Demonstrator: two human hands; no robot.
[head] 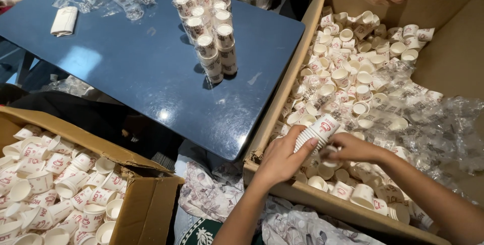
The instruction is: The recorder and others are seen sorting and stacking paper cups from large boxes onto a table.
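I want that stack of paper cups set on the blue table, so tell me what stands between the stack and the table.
The left hand grips the stack of paper cups inside the big cardboard box, with the right hand at its base. The box's side wall runs between the stack and the blue table; the stack would likely need lifting over it. Nothing else visibly intervenes.

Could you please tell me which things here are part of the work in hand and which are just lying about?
In hand: left hand holding cup stack; right hand on loose cup; cardboard box.

Lying about: wrapped cup stacks, blue table, folded white item, second box.
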